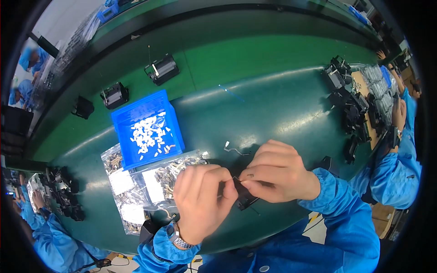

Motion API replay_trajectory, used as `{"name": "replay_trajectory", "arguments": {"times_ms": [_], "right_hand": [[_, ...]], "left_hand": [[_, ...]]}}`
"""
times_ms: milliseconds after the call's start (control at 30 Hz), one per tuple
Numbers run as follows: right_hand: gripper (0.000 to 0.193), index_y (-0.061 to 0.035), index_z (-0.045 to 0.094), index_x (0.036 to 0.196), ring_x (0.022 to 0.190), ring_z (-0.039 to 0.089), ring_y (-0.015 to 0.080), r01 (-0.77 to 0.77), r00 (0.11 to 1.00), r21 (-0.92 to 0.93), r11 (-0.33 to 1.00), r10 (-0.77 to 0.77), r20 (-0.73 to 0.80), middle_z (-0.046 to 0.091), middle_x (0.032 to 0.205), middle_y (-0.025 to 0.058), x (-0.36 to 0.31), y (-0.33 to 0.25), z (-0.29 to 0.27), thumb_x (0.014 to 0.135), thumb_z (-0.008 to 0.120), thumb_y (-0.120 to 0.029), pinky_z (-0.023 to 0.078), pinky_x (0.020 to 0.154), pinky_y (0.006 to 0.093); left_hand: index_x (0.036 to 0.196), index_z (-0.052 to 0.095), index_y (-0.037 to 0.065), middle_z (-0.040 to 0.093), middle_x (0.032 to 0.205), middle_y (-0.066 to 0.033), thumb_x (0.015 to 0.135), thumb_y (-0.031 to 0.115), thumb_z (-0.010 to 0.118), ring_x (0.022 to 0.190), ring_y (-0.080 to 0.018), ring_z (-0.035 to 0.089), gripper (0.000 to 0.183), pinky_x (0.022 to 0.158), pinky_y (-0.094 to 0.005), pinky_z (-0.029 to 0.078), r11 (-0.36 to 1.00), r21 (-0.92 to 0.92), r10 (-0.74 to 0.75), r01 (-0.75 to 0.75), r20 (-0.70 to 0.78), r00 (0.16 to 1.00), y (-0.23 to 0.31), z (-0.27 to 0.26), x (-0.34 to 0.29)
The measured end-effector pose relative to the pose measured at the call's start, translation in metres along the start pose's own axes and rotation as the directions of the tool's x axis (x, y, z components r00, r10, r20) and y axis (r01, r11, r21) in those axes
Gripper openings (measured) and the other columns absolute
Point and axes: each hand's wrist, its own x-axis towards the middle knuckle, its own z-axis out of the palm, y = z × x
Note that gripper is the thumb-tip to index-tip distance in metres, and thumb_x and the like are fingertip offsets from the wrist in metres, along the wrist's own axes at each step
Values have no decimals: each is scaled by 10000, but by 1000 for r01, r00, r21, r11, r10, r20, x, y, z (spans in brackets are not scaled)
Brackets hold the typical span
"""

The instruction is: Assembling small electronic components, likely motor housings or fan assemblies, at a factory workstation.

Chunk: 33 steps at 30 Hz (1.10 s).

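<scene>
both hands (202, 200) (275, 172) pinch a small black part (243, 199) over the green table (273, 109).

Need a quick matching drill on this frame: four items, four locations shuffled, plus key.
Items:
1. blue bin
2. clear bags
3. bent wire piece
4. small black part

Places:
A. pinched between the left hand and right hand
B. lying loose on the green table, just beyond the hands
C. holds small white pieces, left of centre
D. flat on the table in front of the bin, filled with small metal parts

Pairs: 1-C, 2-D, 3-B, 4-A
</scene>
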Motion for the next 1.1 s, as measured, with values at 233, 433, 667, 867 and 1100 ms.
{"name": "replay_trajectory", "arguments": {"times_ms": [233,433,667,867,1100], "right_hand": [[50,-66,725,890,742,641,288,-145,989,61,988,147,-34,673,839,82,-4,0,-10,871,767,-84,503,666,408],[59,-74,711,916,764,631,279,-118,993,24,993,117,30,655,863,78,-5,0,-12,888,751,-106,480,680,407],[123,-110,671,932,826,621,260,-48,988,-51,998,55,147,612,883,45,-1,-2,-9,862,770,-130,480,716,405],[180,-125,653,953,814,596,238,15,979,-46,999,-6,204,594,916,27,-2,-4,-6,863,800,-173,463,712,383],[177,-110,682,958,822,615,232,59,972,-25,998,-51,231,629,937,28,-3,-4,-8,859,819,-162,481,718,385]], "left_hand": [[970,730,1,730,928,-107,909,-66,708,870,-299,634,93,804,-388,490,916,358,-60,181,-324,944,-38,-68,30],[989,800,51,790,1033,-88,851,-115,687,986,-305,667,243,883,-423,519,862,490,-37,131,-198,980,-54,-74,27],[1099,781,7,783,1025,-114,832,115,865,958,-314,693,300,895,-416,531,997,49,60,-57,-59,996,-14,-56,23],[1081,763,19,750,980,-115,775,161,946,904,-295,700,384,852,-402,543,946,-298,5,128,408,913,-10,-39,21],[928,752,50,735,890,-79,800,25,878,831,-300,673,182,742,-401,542,947,-311,38,84,366,930,-12,-29,22]]}}
